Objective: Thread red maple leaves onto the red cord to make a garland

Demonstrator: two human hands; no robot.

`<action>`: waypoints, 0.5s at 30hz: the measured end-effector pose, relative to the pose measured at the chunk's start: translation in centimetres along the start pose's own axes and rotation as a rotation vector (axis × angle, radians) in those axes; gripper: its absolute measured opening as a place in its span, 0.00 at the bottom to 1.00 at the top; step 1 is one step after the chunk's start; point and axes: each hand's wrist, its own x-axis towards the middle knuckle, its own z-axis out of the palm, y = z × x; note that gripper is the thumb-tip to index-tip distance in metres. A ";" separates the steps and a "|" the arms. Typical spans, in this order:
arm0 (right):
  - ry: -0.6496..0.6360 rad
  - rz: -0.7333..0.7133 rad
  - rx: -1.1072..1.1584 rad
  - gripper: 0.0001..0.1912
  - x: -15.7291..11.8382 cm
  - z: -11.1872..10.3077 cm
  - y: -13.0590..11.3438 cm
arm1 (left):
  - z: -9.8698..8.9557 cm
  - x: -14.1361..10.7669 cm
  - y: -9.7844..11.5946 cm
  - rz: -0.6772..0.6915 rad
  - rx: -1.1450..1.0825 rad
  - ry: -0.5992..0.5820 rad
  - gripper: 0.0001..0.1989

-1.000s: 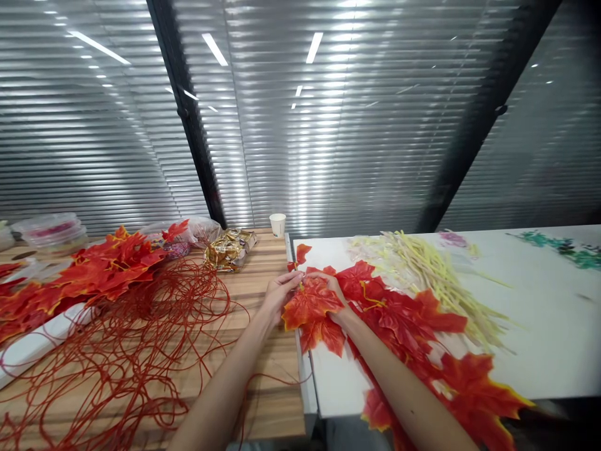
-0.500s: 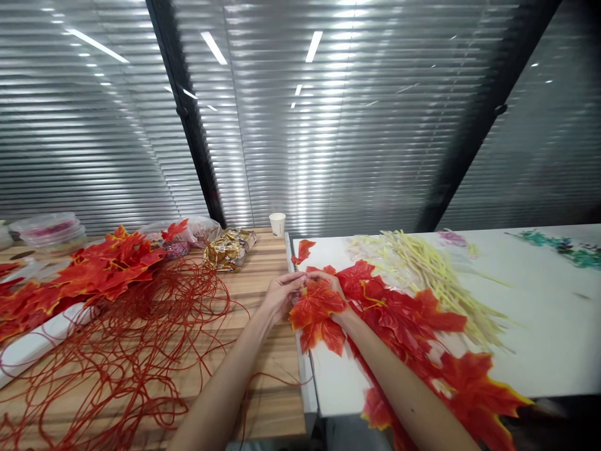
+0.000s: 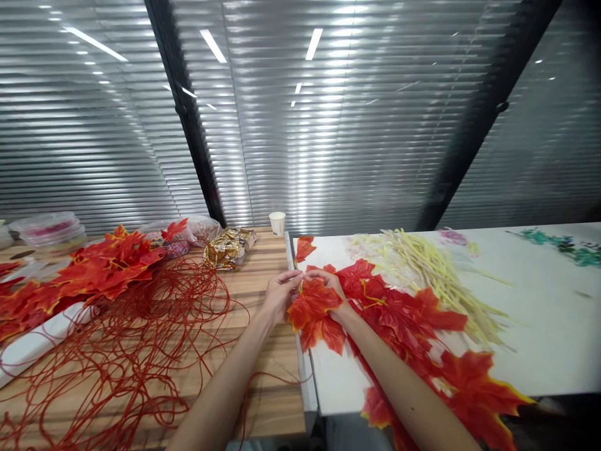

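1. left hand: fingertips pinched together at the stem of some red-orange artificial maple leaves, right over the seam between the striped wood-look table and the smooth white table.
2. right hand: fingers curled, tips pinching by that same stem, nearly touching the left's.
3. writing check: small white paper cup has a tiny dark mark, shiny gold foil packet has some print, can't read either tbh.

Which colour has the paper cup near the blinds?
The paper cup is white, seen best in the head view.
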 end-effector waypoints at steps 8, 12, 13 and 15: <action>-0.013 -0.003 0.027 0.11 0.1 0.0 -0.3 | 0.0 -0.2 0.1 -0.013 0.012 -0.013 0.18; 0.001 0.011 0.017 0.15 0.6 -0.3 0.0 | -0.1 -0.1 0.1 0.000 0.050 -0.008 0.19; 0.002 0.014 0.015 0.15 0.6 -0.4 0.2 | -0.2 0.0 0.0 0.013 0.068 -0.003 0.19; 0.001 0.020 0.011 0.14 0.7 -0.4 0.4 | -0.4 0.2 -0.1 0.045 0.118 0.011 0.18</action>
